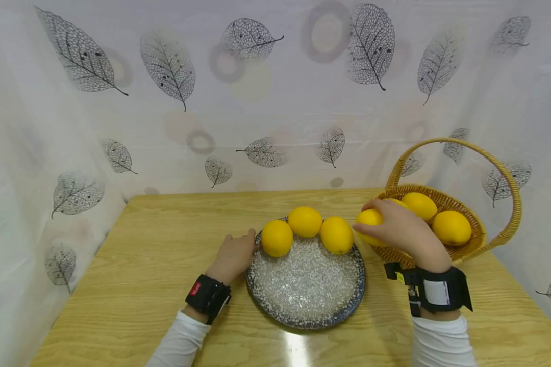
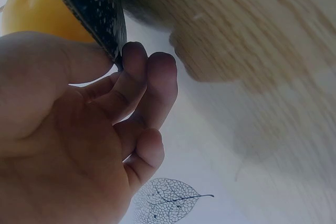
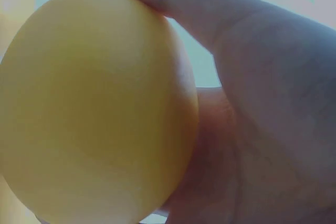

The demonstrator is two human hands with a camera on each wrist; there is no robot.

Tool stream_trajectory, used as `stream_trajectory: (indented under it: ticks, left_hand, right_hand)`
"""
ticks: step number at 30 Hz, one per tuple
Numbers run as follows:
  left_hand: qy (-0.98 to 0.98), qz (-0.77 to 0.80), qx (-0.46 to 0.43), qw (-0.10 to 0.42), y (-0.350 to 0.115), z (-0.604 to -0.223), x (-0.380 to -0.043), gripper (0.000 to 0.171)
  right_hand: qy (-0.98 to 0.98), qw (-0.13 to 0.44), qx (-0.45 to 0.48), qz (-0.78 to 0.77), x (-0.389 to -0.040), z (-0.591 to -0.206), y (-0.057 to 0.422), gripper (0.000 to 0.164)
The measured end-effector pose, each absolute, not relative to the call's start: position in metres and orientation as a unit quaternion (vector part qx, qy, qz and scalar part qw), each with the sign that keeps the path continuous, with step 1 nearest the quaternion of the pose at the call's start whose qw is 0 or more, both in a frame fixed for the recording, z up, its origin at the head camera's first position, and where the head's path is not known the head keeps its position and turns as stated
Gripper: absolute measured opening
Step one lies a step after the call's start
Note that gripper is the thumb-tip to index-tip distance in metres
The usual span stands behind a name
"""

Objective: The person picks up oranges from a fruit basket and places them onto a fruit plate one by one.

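My right hand (image 1: 404,229) grips a yellow lemon (image 1: 368,225) over the near-left edge of the wicker basket (image 1: 479,239), just right of the plate. In the right wrist view, thumb and fingers curve around that lemon (image 3: 100,108). At the left rim of the speckled grey plate (image 1: 307,290), my left hand (image 1: 234,256) pinches the edge. The left wrist view has the thumb above the dark rim (image 2: 100,14) and fingertips below it. Three lemons rest along the plate's far side: left (image 1: 277,238), middle (image 1: 305,221) and right (image 1: 336,235).
More lemons lie in the basket, including one at the back (image 1: 420,206) and one at the right (image 1: 452,228). The basket's tall handle (image 1: 496,163) arches above it. A leaf-patterned curtain (image 1: 275,112) hangs behind the wooden table (image 1: 165,265).
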State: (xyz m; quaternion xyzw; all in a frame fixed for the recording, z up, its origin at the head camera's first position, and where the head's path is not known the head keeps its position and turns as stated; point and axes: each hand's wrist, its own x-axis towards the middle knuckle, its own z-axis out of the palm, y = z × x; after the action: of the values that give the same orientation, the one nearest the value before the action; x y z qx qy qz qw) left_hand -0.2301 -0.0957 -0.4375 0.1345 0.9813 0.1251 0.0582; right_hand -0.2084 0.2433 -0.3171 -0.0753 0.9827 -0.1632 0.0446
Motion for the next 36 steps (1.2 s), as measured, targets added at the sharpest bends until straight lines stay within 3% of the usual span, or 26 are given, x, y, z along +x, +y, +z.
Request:
stream_trajectory:
  ticks: [36]
  left_hand:
    - [0.981,0.124,0.136,0.057,-0.096,-0.435,-0.229,0.042]
  right_hand:
    - [0.977,0.022,-0.154,-0.148,-0.207,-0.338,0.163,0.051]
